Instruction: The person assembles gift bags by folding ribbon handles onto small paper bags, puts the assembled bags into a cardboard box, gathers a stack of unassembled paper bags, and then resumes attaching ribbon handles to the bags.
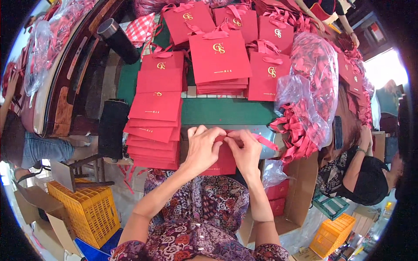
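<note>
At the near edge of the desk [226, 114], a flat red paper bag [223, 163] lies directly under both hands, its long axis running away from the person. The left hand [203, 148] rests curled on the bag's top edge. The right hand [246, 150] pinches a red ribbon [264, 141] that trails rightward, so it is nearer the ribbon. A stack of red bags [154, 130] sits just left.
</note>
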A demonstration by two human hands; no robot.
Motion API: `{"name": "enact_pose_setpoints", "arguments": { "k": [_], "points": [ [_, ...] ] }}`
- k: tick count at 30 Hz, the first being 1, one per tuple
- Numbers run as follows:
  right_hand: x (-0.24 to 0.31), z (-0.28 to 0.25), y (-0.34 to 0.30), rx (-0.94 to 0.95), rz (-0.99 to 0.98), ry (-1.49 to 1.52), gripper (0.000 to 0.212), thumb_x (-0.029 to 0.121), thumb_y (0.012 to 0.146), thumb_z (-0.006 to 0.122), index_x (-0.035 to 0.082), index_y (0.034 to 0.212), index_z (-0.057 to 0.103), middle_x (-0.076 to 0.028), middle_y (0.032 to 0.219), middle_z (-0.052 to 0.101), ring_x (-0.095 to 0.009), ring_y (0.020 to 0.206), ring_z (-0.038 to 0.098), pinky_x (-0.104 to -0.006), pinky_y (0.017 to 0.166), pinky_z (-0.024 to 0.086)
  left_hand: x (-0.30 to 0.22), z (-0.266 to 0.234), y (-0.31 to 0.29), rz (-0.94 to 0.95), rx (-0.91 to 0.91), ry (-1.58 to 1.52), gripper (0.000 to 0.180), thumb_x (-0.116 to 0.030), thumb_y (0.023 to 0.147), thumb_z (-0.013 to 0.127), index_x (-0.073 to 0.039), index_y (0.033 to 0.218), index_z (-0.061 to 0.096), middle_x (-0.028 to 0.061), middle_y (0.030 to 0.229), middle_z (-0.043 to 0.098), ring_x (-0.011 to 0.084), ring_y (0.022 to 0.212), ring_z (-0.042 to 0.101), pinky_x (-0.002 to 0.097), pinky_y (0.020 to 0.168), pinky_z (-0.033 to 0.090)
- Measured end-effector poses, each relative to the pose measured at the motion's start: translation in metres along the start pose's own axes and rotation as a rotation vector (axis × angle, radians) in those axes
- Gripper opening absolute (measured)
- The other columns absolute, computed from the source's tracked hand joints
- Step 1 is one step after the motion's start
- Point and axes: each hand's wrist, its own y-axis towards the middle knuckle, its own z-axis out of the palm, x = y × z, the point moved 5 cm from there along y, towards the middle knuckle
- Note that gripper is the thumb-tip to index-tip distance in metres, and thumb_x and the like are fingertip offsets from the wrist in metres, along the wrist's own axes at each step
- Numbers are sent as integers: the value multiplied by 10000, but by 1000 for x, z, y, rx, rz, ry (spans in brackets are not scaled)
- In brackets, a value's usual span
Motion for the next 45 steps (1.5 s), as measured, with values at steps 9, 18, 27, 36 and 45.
{"name": "enact_pose_setpoints", "arguments": {
  "k": [9, 18, 27, 36, 45],
  "points": [
    [-28, -6, 7, 254, -34, 76, 165, 196, 835, 755, 43, 888, 725, -111, 828, 625, -285, 810, 595, -380, 712, 461, 3, -1, -3, 40, 92, -1, 245, -121, 757, 756, -135, 976, 647, 27, 817, 657, 231, 841, 578, 405, 862, 353],
    [-33, -2, 25, 669, 133, 154, 194, 208, 812, 764, 18, 852, 759, -106, 727, 632, -211, 718, 630, -350, 662, 481, -18, 2, -18, 300, -5, 208, 138, -176, 801, 726, -148, 918, 658, -27, 831, 656, 181, 842, 523, 392, 866, 331],
    [-35, 2, 38, 264, 184, 8, 231, 229, 822, 766, 0, 826, 737, -132, 772, 649, -232, 685, 636, -350, 643, 485, -23, 4, -19, 266, 9, 122, 188, -275, 772, 786, -170, 882, 675, -49, 796, 661, 182, 806, 529, 392, 873, 334],
    [-19, -31, 3, 420, -26, 51, 233, 187, 863, 734, -10, 981, 696, -134, 1023, 653, -262, 964, 619, -361, 826, 490, 10, -15, 3, -59, -18, 6, 177, -245, 780, 783, -149, 861, 658, 1, 775, 654, 232, 816, 571, 399, 861, 344],
    [-1, -36, -32, 579, 296, 249, 191, 150, 912, 713, 2, 817, 639, -18, 759, 628, -27, 664, 561, -226, 568, 444, 16, 1, 22, -95, 10, 17, 182, -223, 786, 753, -131, 902, 648, 25, 822, 672, 267, 861, 589, 420, 874, 351]
  ]
}}
